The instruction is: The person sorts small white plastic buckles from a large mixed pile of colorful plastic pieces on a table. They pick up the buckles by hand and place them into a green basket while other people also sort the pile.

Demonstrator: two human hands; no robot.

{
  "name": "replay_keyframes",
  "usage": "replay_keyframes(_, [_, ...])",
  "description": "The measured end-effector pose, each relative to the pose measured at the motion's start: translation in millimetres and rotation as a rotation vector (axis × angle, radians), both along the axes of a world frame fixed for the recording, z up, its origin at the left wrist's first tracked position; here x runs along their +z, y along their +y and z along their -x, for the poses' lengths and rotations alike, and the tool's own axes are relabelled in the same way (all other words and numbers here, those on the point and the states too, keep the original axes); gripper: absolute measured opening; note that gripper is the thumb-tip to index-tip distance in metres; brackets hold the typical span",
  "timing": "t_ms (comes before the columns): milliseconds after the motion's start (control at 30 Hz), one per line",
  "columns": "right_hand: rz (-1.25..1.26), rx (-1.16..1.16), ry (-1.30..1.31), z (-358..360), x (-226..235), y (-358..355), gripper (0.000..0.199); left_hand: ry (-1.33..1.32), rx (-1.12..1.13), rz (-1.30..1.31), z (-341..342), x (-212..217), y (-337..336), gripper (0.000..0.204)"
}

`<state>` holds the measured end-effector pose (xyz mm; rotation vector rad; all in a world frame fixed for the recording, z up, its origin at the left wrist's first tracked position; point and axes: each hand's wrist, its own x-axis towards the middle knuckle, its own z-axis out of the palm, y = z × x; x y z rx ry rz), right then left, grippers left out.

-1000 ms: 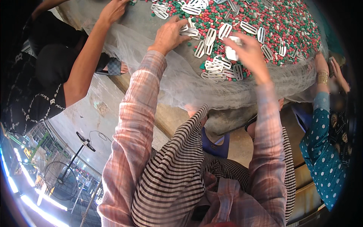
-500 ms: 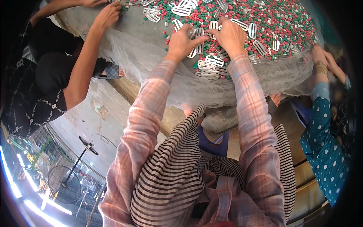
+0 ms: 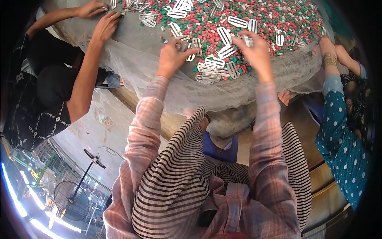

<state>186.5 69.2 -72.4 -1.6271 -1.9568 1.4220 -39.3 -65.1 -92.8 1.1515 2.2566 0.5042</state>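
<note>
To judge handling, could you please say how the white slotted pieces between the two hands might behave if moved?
The white slotted pieces likely stay stiff: their outlines look unbent. They are probably light, being thin and open-slotted. Pushed, they may slide rather than roll, since they lie nearly flat among red and green pellets.

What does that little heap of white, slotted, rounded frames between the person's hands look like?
The heap of white, slotted, rounded frames is a loose, overlapping jumble. Its long pieces have bars and open slots; they look smooth and hard, maybe plastic or metal. They lie at different angles, some tilted on others. Small red and green pebble-like bits show around it. Neither the bare left hand nor the bare right hand appears to touch it.
</note>
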Motion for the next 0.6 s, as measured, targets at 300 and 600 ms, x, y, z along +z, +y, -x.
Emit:
replay_keyframes(300, [0.233, -0.104, 0.261, 7.3, -0.2, 13.1, 0.022, -0.710, 0.264, 0.141, 14.5, 19.9, 14.4, 0.033])
replay_keyframes(600, [0.062, 0.104, 0.341, -23.2, 3.6, -2.1, 0.051, -0.299, -0.072, 0.039, 13.6, 3.2, -14.8, 0.042])
